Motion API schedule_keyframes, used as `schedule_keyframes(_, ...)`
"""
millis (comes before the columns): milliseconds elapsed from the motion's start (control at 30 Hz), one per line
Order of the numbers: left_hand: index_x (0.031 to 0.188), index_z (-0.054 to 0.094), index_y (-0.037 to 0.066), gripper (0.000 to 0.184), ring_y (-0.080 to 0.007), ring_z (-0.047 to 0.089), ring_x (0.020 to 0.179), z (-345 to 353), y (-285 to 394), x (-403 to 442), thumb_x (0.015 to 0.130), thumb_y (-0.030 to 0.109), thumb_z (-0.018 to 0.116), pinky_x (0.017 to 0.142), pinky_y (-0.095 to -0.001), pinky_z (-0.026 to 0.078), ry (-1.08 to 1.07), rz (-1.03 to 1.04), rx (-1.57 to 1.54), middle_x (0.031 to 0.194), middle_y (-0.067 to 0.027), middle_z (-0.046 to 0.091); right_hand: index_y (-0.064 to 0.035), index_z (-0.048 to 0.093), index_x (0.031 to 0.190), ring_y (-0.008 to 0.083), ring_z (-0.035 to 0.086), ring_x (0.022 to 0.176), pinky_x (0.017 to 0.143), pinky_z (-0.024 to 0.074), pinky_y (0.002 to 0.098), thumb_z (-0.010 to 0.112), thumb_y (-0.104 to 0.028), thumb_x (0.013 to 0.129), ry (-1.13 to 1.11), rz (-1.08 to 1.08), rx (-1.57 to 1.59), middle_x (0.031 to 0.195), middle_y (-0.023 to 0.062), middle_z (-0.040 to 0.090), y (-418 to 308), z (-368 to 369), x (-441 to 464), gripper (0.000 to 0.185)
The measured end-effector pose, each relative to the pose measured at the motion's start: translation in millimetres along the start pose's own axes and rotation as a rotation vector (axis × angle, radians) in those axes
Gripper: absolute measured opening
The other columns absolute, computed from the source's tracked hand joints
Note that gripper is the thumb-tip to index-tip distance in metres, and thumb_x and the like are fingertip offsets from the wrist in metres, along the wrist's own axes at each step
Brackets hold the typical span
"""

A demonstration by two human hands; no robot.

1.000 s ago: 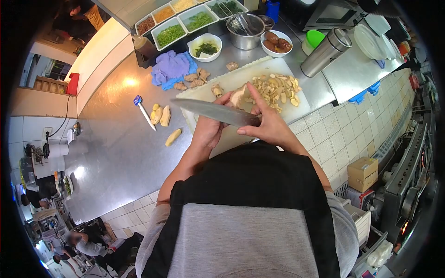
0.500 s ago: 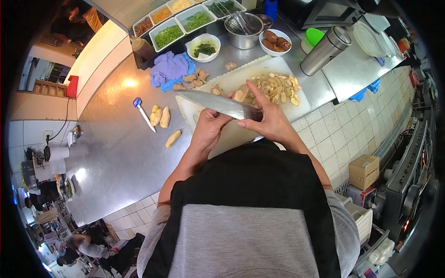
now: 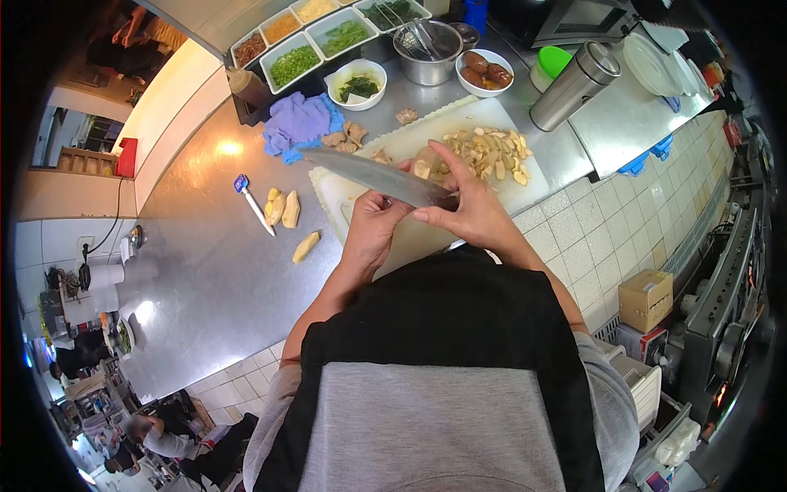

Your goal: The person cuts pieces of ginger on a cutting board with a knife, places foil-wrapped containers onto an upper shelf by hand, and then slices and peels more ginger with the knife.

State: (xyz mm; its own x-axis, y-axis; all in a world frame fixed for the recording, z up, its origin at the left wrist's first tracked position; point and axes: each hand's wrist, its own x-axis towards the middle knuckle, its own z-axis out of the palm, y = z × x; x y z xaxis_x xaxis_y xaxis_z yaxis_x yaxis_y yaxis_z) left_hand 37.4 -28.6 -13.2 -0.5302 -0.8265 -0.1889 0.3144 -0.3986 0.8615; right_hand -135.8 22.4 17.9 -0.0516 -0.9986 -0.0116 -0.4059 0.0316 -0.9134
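Note:
My right hand [image 3: 475, 205] is closed round the handle end of a large kitchen knife [image 3: 381, 179], its index finger stretched forward. The blade points left over the white cutting board [image 3: 520, 182]. My left hand [image 3: 373, 225] is pinched at the blade's near edge; what its fingers hold is hidden. Beyond the blade, beside my right fingers, shows a pale cut piece of ginger [image 3: 424, 167]. Sliced ginger [image 3: 496, 152] is heaped on the board's right part. Peeled ginger pieces [image 3: 290, 210] lie on the steel counter to the left, near a white-handled peeler-like tool [image 3: 256, 207].
Unpeeled ginger [image 3: 351, 135] and a purple cloth [image 3: 297, 123] lie behind the board. Further back are tubs of chopped greens [image 3: 297, 66], a bowl of greens [image 3: 358, 84], a metal pot [image 3: 428, 61], a bowl of brown eggs [image 3: 485, 74] and a steel flask [image 3: 575, 86].
The knife has rolled slightly, and its tip has shifted a little left and away from me. Both hands stay in nearly the same place.

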Motion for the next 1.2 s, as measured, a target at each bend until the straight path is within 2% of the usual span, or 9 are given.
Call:
schedule_keyframes(133,0.13,0.049,0.0,0.044,-0.012,0.055,0.109,-0.4,1.1,0.9,0.088,0.001,0.059,0.093,-0.0277,0.044,-0.002,0.017,0.051,0.124,-0.0075,0.057,-0.0117,0.027,0.145,0.028,0.062,0.084,0.077,0.0473,0.036,0.081,-0.033,0.067,-0.039,0.026,-0.046,0.089,0.0187,0.062,-3.5,-0.9,0.3,0.097)
schedule_keyframes(433,0.12,0.056,0.0,0.034,-0.0096,0.059,0.092,1.4,-0.9,-4.5,0.086,0.004,0.063,0.087,-0.0253,0.045,-0.032,-0.015,0.148,0.104,-0.0046,0.064,-0.0102,0.038,0.136,0.0218,0.059,0.075,0.069,0.0471,0.0343,0.08,-0.033,0.069,0.084,-0.005,-0.016,0.08,0.0114,0.059,3.7,3.2,8.0,0.082)
schedule_keyframes(533,0.114,0.057,0.0,0.029,-0.0119,0.06,0.094,-4.7,-1.6,-2.9,0.086,0.005,0.064,0.088,-0.0274,0.046,-0.068,-0.01,0.067,0.1,-0.0047,0.064,-0.0102,0.038,0.134,0.0156,0.056,0.067,0.059,0.0458,0.0298,0.079,-0.031,0.071,0.056,-0.059,0.046,0.083,0.0097,0.059,6.7,3.9,6.4,0.078)
schedule_keyframes(733,0.129,0.05,0.002,0.044,-0.0094,0.057,0.097,15.8,7.9,-6.9,0.088,0.006,0.064,0.088,-0.025,0.044,-0.066,-0.015,0.01,0.108,-0.0039,0.062,-0.0107,0.036,0.132,0.0075,0.044,0.05,0.041,0.0328,0.0238,0.075,-0.026,0.077,-0.02,0.02,0.333,0.081,0.0059,0.057,9.2,1.6,7.9,0.069)
schedule_keyframes(833,0.134,0.046,0.002,0.049,-0.0098,0.056,0.101,14.0,6.7,-7.1,0.088,0.006,0.063,0.089,-0.0256,0.044,-0.095,-0.046,0.023,0.112,-0.0041,0.061,-0.009,0.042,0.123,0.0176,0.059,0.07,0.065,0.0468,0.0335,0.076,-0.037,0.076,0.006,0.05,0.243,0.076,0.0105,0.059,7.8,-0.3,7.6,0.064)
schedule_keyframes(933,0.133,0.047,0.002,0.048,-0.0102,0.056,0.102,9.4,-0.6,-8.0,0.087,0.004,0.063,0.09,-0.026,0.044,-0.088,-0.072,0.016,0.114,-0.0044,0.061,-0.0073,0.045,0.116,0.0178,0.06,0.071,0.065,0.0471,0.0336,0.075,-0.035,0.077,0.059,-0.005,0.3,0.078,0.011,0.061,15.2,5.7,10.3,0.057)
schedule_keyframes(1033,0.132,0.048,0.003,0.049,-0.0102,0.056,0.101,10.3,0.5,-9.9,0.086,0.002,0.063,0.09,-0.0258,0.044,-0.101,-0.112,0.017,0.115,-0.0053,0.061,-0.0057,0.047,0.111,0.0185,0.061,0.075,0.068,0.048,0.033,0.073,-0.036,0.079,0.167,-0.077,0.073,0.084,0.0124,0.063,27.2,5.4,17.0,0.051)
schedule_keyframes(1133,0.129,0.05,0.001,0.045,-0.0115,0.058,0.095,12.3,3.8,-10.1,0.086,0.003,0.062,0.086,-0.0267,0.047,-0.024,-0.068,0.067,0.107,-0.0037,0.062,-0.0049,0.048,0.11,0.0192,0.062,0.079,0.071,0.0486,0.0331,0.072,-0.037,0.08,0.166,0.08,0.178,0.088,0.0132,0.063,29.3,-4.5,21.9,0.05)
schedule_keyframes(1200,0.128,0.051,0.001,0.044,-0.0117,0.059,0.092,7.1,4.5,-7.3,0.085,0.002,0.063,0.084,-0.0263,0.048,0.002,-0.038,0.152,0.109,-0.0049,0.062,-0.0067,0.046,0.123,0.0225,0.063,0.081,0.075,0.0493,0.0344,0.072,-0.039,0.079,0.104,0.029,0.167,0.092,0.0152,0.064,22.7,-8.9,15.4,0.06)
